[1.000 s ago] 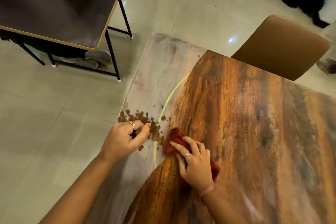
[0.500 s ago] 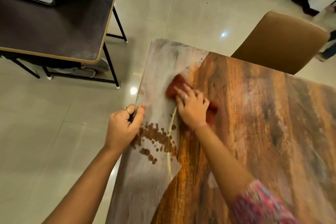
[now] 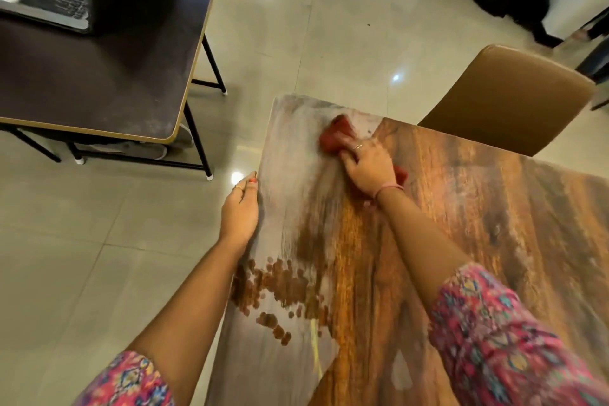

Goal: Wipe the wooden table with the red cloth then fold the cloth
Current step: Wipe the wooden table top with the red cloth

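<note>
Our right hand has pushed the red cloth up to the surface's far corner, upper centre, fingers pressed flat on it; left hand now braces the edge, fingers loosely curled. Wiping continues, folding later.

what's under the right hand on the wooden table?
The red cloth, bunched and pressed flat under the right hand near the far left corner of the wooden table. Its ends stick out beyond the fingers and beside the wrist; the middle is covered.
</note>
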Action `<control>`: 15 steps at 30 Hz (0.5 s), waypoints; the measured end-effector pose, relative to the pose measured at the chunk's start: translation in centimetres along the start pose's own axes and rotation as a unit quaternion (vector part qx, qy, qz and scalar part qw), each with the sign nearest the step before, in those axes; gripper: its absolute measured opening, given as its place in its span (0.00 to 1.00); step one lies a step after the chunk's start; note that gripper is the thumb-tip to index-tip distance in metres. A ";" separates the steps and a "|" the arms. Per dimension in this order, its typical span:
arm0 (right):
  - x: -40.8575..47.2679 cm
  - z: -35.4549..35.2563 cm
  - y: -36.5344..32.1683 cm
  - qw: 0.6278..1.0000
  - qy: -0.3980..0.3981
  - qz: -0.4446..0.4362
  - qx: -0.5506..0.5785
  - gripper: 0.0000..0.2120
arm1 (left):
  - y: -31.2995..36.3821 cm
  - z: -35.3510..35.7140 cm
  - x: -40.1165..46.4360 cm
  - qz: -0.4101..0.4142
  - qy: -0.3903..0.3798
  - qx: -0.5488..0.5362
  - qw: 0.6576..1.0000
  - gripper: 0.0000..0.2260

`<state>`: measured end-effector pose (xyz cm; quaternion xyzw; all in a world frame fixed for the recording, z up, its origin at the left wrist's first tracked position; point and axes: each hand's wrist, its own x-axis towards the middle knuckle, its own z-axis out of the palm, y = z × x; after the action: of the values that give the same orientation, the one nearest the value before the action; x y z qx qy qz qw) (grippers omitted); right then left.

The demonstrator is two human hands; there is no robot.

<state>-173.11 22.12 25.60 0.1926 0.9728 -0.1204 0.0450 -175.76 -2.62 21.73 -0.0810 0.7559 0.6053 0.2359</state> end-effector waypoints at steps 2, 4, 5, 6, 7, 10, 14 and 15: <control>3.5 -1.3 2.4 0.994 0.012 0.105 0.007 0.22 | -0.6 0.2 0.1 0.003 0.016 -0.034 0.999 0.16; 5.2 -1.8 3.7 0.977 0.010 0.210 0.042 0.23 | -1.2 0.4 0.1 0.015 0.033 -0.034 0.999 0.16; 5.6 -1.8 3.7 0.968 0.012 0.245 0.060 0.23 | -1.3 0.4 0.2 0.017 0.041 -0.035 0.998 0.16; 5.7 -1.5 3.3 0.962 0.018 0.263 0.064 0.23 | -1.4 0.5 0.3 0.016 0.046 -0.040 0.998 0.16; 5.6 -1.1 2.7 0.960 0.026 0.273 0.058 0.24 | -1.5 0.5 0.4 0.015 0.050 -0.047 0.998 0.15; 5.7 -0.2 -0.4 0.956 0.050 0.282 0.057 0.24 | -1.4 0.8 0.6 0.015 0.060 -0.054 0.997 0.15; 5.6 1.5 -7.2 0.995 0.047 0.080 0.036 0.22 | -1.1 0.8 0.6 0.023 0.070 -0.028 0.997 0.15; 5.1 2.2 -8.9 0.999 0.037 0.006 0.030 0.22 | -1.2 0.8 0.4 0.023 0.069 -0.027 0.997 0.15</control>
<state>-181.15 15.45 24.72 0.2036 0.9687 -0.1418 0.0043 -175.47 -2.12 20.37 -0.1117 0.7555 0.6236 0.1669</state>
